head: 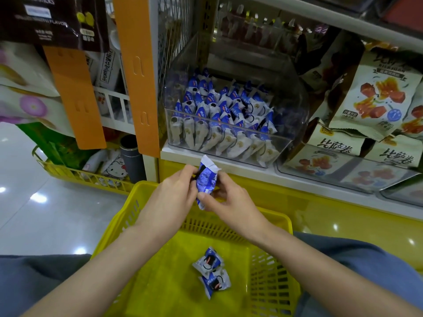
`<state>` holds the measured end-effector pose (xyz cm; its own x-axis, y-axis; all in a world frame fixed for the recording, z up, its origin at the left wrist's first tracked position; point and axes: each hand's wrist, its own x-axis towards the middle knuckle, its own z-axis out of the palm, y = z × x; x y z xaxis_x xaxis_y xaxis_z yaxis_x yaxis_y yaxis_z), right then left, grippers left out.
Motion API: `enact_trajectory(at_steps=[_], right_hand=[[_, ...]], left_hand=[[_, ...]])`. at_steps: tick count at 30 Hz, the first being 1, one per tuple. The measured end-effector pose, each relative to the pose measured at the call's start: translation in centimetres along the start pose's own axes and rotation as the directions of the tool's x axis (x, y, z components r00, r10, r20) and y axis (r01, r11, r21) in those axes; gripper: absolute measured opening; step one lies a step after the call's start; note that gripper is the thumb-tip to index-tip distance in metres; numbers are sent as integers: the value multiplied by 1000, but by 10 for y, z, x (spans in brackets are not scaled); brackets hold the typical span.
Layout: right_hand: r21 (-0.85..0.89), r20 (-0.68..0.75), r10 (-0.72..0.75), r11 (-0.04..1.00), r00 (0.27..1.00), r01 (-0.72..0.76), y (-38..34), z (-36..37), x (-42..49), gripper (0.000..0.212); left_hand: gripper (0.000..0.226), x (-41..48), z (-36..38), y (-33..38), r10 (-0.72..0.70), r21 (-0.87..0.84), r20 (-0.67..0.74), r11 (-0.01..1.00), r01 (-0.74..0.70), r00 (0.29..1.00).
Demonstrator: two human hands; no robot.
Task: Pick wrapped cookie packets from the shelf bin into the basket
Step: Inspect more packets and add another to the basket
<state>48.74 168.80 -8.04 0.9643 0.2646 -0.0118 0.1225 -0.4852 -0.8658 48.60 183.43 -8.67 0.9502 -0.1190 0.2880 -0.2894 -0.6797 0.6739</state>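
Note:
A blue and white wrapped cookie packet point(206, 179) is held between both hands above the far rim of the yellow basket point(270, 271). My left hand point(176, 193) grips its left side, and my right hand point(229, 197) pinches its lower right edge with thumb and fingers. Two more packets point(211, 272) lie on the basket floor. The clear shelf bin point(281, 143) stands straight ahead on the shelf, filled with several rows of the same packets point(219, 120).
Orange shelf dividers point(137, 72) hang left of the bin. Bags of pizza-roll snacks point(375, 97) crowd the shelf to the right. A second yellow basket point(77, 172) with goods sits on the glossy floor at left. My knees flank the basket.

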Motion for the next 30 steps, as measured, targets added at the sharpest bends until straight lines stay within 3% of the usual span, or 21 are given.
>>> enact_trajectory(at_steps=[8, 13, 17, 20, 23, 27, 30], right_hand=[[44, -2, 18, 999, 1000, -18, -3, -4, 6, 27], [195, -22, 44, 980, 999, -39, -3, -4, 8, 30], [207, -25, 55, 977, 998, -49, -1, -2, 9, 31], [58, -99, -29, 998, 995, 35, 0, -5, 8, 40], [-165, -121, -170, 975, 978, 149, -1, -9, 5, 48], [-349, -48, -251, 911, 967, 219, -4, -7, 0, 56], [-313, -89, -212, 933, 973, 175, -6, -9, 2, 48]], left_hand=[[15, 4, 2, -4, 14, -81, -24, 997, -16, 1000], [36, 2, 6, -7, -6, -99, -9, 995, 5, 1000], [43, 3, 5, -4, -23, -123, 32, 992, 26, 999], [37, 4, 1, 2, -89, -389, 120, 912, 130, 989], [26, 5, 0, 11, -134, -668, 251, 693, 272, 958], [17, 4, 3, 15, -284, -667, 188, 666, 335, 940], [35, 9, 2, 13, -367, -696, 134, 627, 351, 920]])
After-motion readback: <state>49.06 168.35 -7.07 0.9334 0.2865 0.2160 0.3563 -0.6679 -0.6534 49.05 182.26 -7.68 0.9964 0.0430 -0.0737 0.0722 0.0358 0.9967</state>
